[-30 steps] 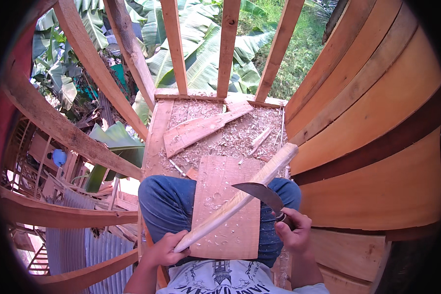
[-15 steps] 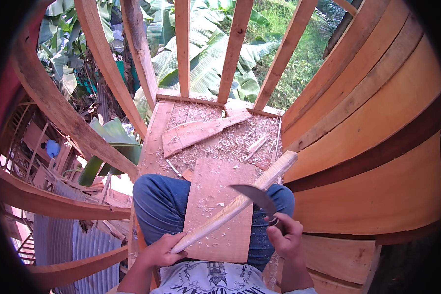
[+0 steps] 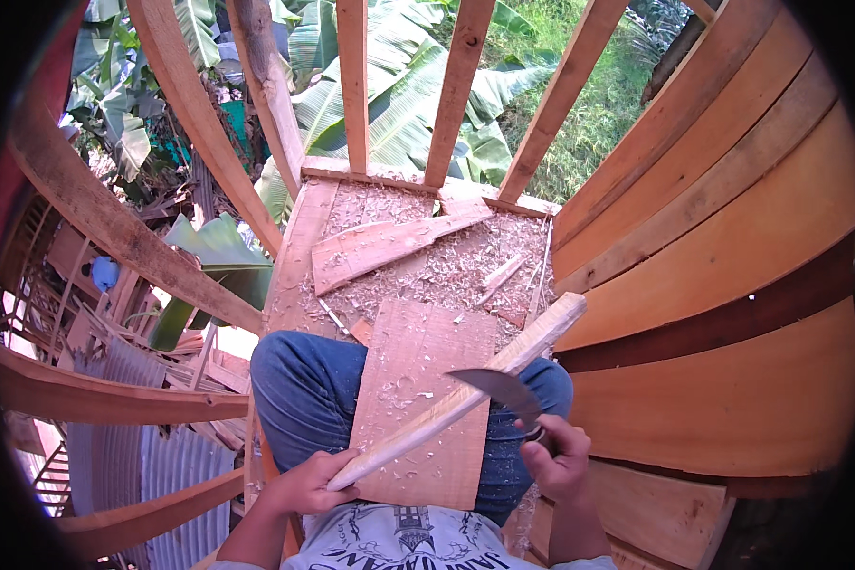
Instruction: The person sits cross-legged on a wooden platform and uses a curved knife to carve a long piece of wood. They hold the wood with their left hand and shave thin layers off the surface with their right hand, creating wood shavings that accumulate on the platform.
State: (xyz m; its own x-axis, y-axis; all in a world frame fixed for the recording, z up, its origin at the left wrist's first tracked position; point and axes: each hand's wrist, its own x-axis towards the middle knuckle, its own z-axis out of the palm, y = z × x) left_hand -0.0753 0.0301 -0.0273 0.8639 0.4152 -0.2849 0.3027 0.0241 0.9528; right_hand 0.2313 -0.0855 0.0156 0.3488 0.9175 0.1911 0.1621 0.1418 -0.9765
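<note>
My left hand (image 3: 315, 483) is wrapped round the near end of a long pale wooden stick (image 3: 427, 415). The stick slants up to the right, across a flat board (image 3: 426, 356) lying over my lap, and its far end reaches past my right knee. In my right hand (image 3: 558, 458) is a knife (image 3: 500, 390) with a broad curved blade. Its fingers close round the dark handle. The blade points up and left and overlaps the stick in view; whether it touches the wood I cannot tell. Small shavings lie on the board.
Beyond my knees the wooden floor (image 3: 294, 285) is strewn with shavings. A larger cut plank (image 3: 380, 249) and a small offcut (image 3: 502, 274) lie there. Wooden rails (image 3: 458, 90) fence the far and left sides. A plank wall (image 3: 712, 380) rises close on my right.
The knife and stick stay nearly where they were, with both hands keeping their hold. The whole view has shifted slightly.
</note>
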